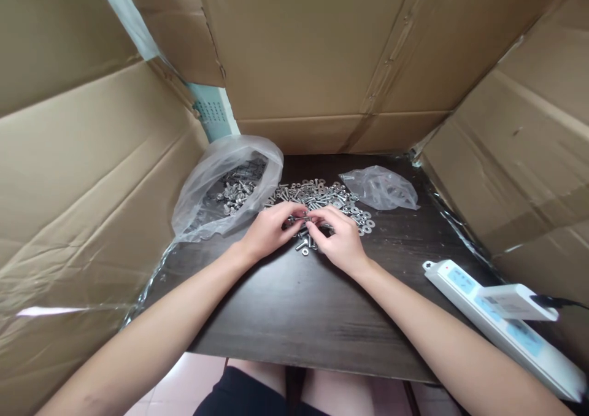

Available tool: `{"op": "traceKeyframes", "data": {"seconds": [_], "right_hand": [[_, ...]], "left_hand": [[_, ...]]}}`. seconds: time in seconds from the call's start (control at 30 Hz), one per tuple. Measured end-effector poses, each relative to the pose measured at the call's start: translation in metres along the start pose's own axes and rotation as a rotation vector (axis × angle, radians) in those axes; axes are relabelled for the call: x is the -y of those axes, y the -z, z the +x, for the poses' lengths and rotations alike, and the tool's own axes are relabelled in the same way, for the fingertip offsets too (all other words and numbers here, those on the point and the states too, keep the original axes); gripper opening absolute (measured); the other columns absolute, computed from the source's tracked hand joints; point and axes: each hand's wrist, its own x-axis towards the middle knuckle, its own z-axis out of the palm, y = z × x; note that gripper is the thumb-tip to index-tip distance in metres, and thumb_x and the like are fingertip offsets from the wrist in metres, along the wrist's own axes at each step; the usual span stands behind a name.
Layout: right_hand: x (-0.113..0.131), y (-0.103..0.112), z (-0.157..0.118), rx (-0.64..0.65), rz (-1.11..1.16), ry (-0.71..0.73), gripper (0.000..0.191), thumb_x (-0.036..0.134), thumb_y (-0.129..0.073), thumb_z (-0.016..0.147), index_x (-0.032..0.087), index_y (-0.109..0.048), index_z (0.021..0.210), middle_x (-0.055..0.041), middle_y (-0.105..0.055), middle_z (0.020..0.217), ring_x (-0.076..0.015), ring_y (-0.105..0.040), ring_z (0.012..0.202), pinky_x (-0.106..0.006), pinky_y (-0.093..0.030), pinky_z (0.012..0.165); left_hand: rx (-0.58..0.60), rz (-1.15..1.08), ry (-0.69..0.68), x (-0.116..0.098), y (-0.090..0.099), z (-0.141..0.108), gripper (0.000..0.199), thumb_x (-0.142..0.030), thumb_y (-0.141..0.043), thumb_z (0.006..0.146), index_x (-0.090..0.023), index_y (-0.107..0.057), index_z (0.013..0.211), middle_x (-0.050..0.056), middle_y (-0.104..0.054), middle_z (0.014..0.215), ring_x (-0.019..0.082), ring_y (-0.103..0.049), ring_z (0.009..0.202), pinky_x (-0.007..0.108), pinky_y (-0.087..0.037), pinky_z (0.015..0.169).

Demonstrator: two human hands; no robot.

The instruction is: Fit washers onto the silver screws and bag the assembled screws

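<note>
My left hand [275, 229] and my right hand [339, 237] meet over the near edge of a pile of bolts, nuts and washers [317, 195]. Between their fingertips is a small metal bolt [300, 218], its head end by my left fingers and its other end pinched by my right thumb and fingers. Whether a nut or washer sits on it is too small to tell. Just below the hands, a loose bolt [302, 244] and a nut [305, 252] lie on the dark table [276, 305].
An open plastic bag [193, 204] with many metal fasteners [237, 195] stands at the left. A flatter clear bag [384, 188] lies right of the pile. A white power strip [501, 327] with a plugged-in adapter is at the right edge. Cardboard walls [304, 48] enclose the table.
</note>
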Motion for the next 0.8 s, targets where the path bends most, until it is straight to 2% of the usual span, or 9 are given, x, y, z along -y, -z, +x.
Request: {"op": "traceKeyframes", "data": {"seconds": [0.27,0.43,0.67,0.8], "right_hand": [[-0.003,0.002,0.001,0.005,0.038,0.025,0.019,0.013,-0.062,0.091,0.022,-0.076,0.1,-0.0058,-0.071,0.094,-0.0191,-0.068,0.082,-0.035,-0.06,0.075],[-0.006,0.003,0.002,-0.012,0.019,0.048,0.021,0.014,-0.061,0.093,0.024,-0.079,0.099,-0.0046,-0.071,0.089,-0.0189,-0.068,0.081,-0.036,-0.059,0.076],[-0.003,0.001,0.001,0.018,0.02,0.05,0.018,0.014,-0.06,0.095,0.023,-0.074,0.103,-0.0051,-0.071,0.095,-0.0191,-0.069,0.085,-0.036,-0.059,0.077],[0.005,0.008,0.003,-0.008,-0.07,0.131,0.025,0.01,-0.054,0.091,0.02,-0.069,0.109,-0.0077,-0.069,0.099,-0.0198,-0.066,0.082,-0.037,-0.056,0.077]], "left_hand": [[0.051,-0.059,0.067,-0.004,-0.001,0.0,0.016,-0.015,-0.063,0.095,-0.017,-0.062,0.111,0.004,-0.074,0.101,0.014,-0.072,0.09,0.022,-0.059,0.074],[0.027,-0.063,0.034,-0.002,-0.003,0.0,0.017,-0.014,-0.063,0.095,-0.016,-0.061,0.112,0.006,-0.073,0.103,0.014,-0.072,0.091,0.024,-0.06,0.078],[0.007,-0.069,-0.002,0.001,-0.003,-0.001,0.022,-0.014,-0.064,0.096,-0.015,-0.062,0.118,0.007,-0.073,0.106,0.014,-0.072,0.09,0.026,-0.061,0.081],[-0.068,-0.014,-0.03,0.004,0.001,0.001,0.023,-0.014,-0.061,0.098,-0.016,-0.066,0.12,0.007,-0.071,0.102,0.014,-0.069,0.09,0.027,-0.059,0.082]]}}
